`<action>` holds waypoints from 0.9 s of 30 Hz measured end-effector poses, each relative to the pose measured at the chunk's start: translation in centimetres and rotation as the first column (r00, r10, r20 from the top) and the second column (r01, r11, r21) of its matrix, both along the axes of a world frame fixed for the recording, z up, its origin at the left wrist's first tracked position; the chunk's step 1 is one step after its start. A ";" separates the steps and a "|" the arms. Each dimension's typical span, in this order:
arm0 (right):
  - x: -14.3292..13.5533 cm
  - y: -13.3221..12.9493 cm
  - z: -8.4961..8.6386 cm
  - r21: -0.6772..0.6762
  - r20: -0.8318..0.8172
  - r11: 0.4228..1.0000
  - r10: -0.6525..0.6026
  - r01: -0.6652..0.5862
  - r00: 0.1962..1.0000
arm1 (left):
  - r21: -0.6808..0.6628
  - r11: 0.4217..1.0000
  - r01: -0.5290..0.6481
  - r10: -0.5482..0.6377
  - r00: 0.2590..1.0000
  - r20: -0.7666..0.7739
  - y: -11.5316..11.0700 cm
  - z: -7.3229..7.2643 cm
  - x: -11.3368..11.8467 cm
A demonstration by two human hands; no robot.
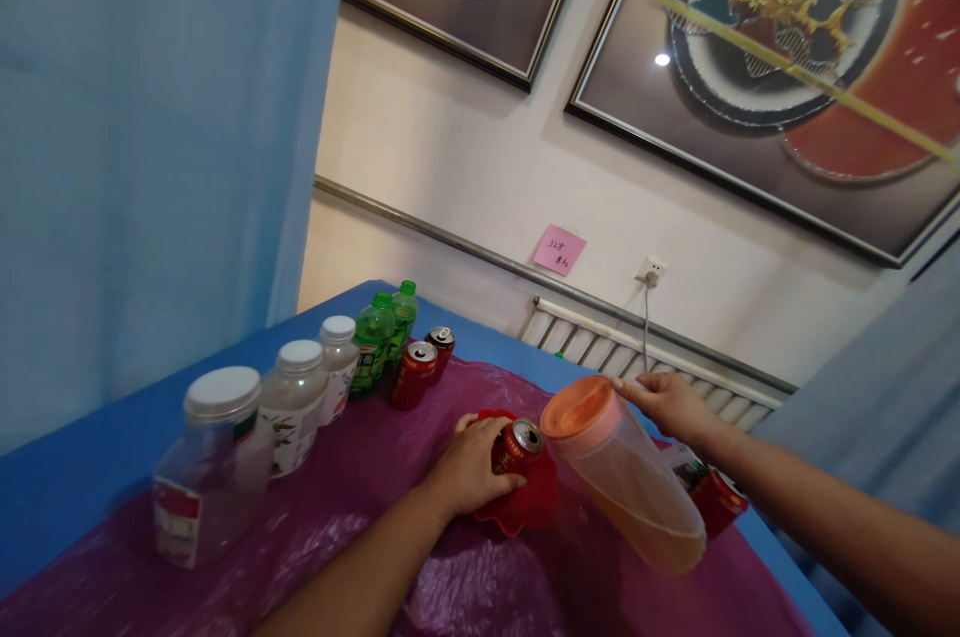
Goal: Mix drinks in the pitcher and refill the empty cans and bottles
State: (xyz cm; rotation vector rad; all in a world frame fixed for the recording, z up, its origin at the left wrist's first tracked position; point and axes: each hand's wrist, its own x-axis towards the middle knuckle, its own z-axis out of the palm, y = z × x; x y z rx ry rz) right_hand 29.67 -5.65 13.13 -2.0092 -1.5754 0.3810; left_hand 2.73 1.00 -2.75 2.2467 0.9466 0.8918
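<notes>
My left hand is wrapped round a red can with an open top, tilted slightly, over a red scalloped mat. Just right of the can is a clear plastic pitcher with an orange lid, tilted with its lid towards the can and holding some yellowish liquid. My right hand is at the upper right of the pitcher, fingers closed by the lid; its handle is not clearly visible. No stream of liquid can be made out between pitcher and can.
Clear jars with white lids, green bottles and two red cans line the left side. Another red can lies behind my right forearm. Purple plastic covers part of the blue table. A radiator stands behind.
</notes>
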 end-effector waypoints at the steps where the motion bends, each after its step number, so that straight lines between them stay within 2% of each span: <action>1: 0.1 0.0 0.0 -0.003 0.003 1.000 -0.001 0.001 1.000 | 0.001 1.000 0.000 0.000 1.000 0.001 0.0 0.0 0.0; 16: -0.5 -0.2 0.5 -0.030 0.000 1.000 -0.009 0.009 1.000 | 0.001 1.000 -0.016 0.016 1.000 -0.012 0.1 -0.3 0.0; 27: -0.8 -0.3 0.8 -0.046 -0.022 0.999 -0.016 0.015 1.000 | -0.002 1.000 -0.017 0.017 1.000 -0.023 -0.1 0.1 0.0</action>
